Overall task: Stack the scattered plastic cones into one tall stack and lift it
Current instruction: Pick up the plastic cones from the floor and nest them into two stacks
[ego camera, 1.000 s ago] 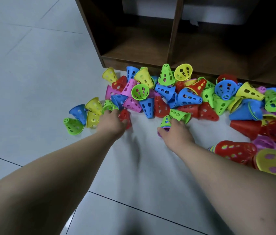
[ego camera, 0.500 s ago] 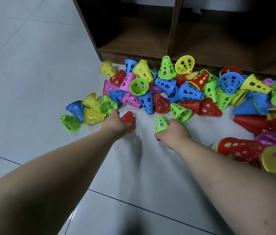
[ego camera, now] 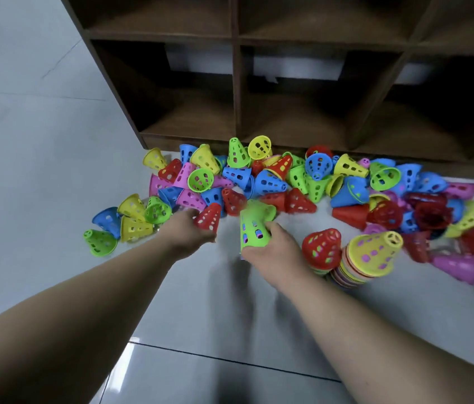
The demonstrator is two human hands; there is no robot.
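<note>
Left hand (ego camera: 189, 233): fingers curled round a red cone (ego camera: 209, 217) at the near edge of the pile.
Right hand (ego camera: 272, 250): grips a green cone (ego camera: 254, 228), blurred, just beside the red one.
Stacks: a red-topped stack (ego camera: 321, 249) and a yellow-topped stack (ego camera: 372, 252) stand side by side, right of the right hand.
Loose cones (ego camera: 269, 182): heaped on the floor (ego camera: 55, 170) before a wooden shelf (ego camera: 235, 83).
</note>
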